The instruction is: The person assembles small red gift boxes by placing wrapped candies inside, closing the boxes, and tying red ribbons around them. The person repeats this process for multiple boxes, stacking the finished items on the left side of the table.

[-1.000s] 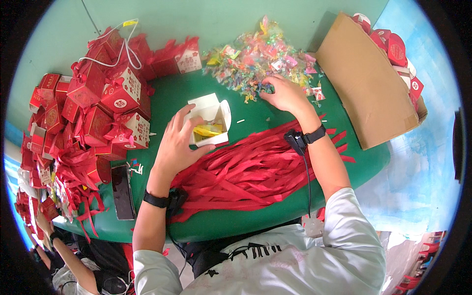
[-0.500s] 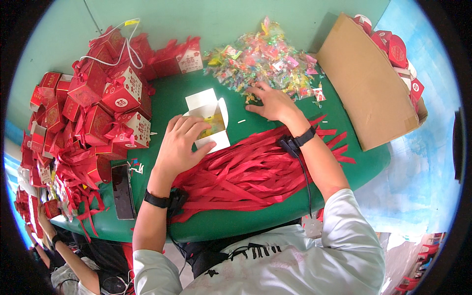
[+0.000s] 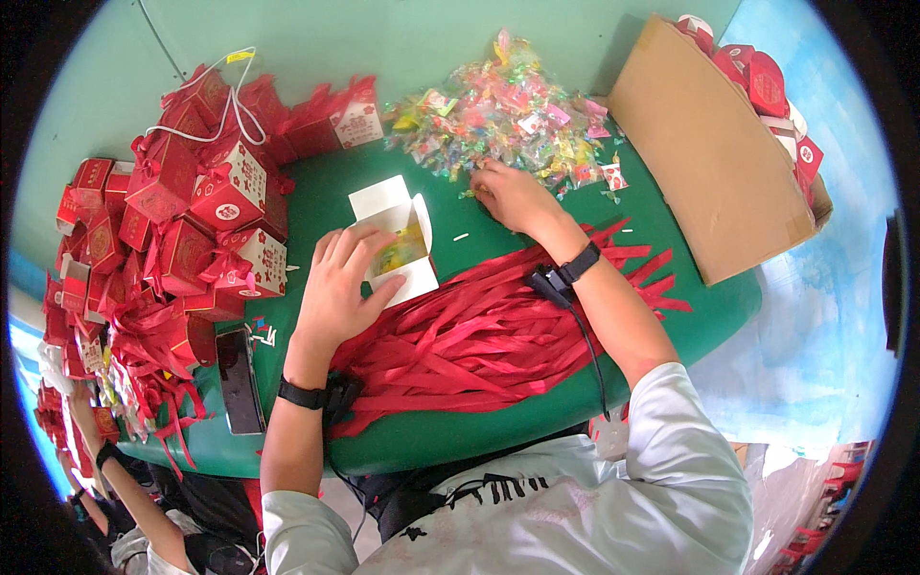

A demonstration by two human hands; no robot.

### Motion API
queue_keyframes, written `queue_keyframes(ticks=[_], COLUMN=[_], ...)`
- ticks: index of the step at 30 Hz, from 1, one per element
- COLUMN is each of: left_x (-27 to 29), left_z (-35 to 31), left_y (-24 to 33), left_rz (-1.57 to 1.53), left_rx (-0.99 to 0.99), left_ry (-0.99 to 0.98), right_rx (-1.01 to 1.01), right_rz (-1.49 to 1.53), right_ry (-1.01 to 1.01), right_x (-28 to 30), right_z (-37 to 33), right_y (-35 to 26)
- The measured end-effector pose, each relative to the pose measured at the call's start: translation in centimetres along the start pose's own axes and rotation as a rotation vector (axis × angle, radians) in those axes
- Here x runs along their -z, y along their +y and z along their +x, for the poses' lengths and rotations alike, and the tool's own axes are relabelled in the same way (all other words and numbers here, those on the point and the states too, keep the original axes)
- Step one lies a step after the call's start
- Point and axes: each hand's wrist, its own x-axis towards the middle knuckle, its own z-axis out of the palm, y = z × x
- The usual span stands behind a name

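An open gift box (image 3: 423, 281), white inside with its flaps up, stands on the green table. Yellow and green wrapped candies (image 3: 406, 251) lie inside it. My left hand (image 3: 335, 283) grips the box's left side, thumb by the near flap and fingers over the opening, which hide part of the inside. At the near edge of a heap of colourful wrapped candies (image 3: 508, 120), my right hand (image 3: 517, 198) has its fingers drawn together, pinching at candies; the fingertips are partly hidden. A thick bundle of red ribbons (image 3: 470, 340) lies below both hands.
Red gift boxes (image 3: 196, 206) with ribbon bows are stacked at left, a white cable (image 3: 235, 105) on top. A dark phone (image 3: 241, 381) lies near them. At right stands a cardboard carton (image 3: 704, 153) holding red boxes. Another person's arm (image 3: 134, 498) shows at lower left.
My right hand's fingers, spread apart before, have closed together at the edge of the candy heap. My left hand stays at the box. The whole view has shifted slightly.
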Motion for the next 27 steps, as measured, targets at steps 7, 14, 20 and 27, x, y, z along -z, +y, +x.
queue_keyframes(ticks=[7,14,20,27], left_x=[0.1,-0.8,-0.1,-0.3], left_z=[-0.1,-0.6,-0.2,-0.3], left_y=[-0.3,-0.4,0.1,-0.2], left_rz=[0.002,-0.185,-0.164,-0.159], left_rx=[0.032,0.14,0.104,0.088], left_ry=[0.063,0.032,0.006,0.006], right_rx=[0.039,0.31,0.181,0.263], right_rz=[0.309,0.527,0.642,0.707], right_ry=[0.412,0.546,0.153,0.055], right_x=[6.0,7.1,5.6,6.6], right_z=[1.6,0.0,-0.2,-0.2], right_y=[-5.5,-13.1,-13.6,-13.9])
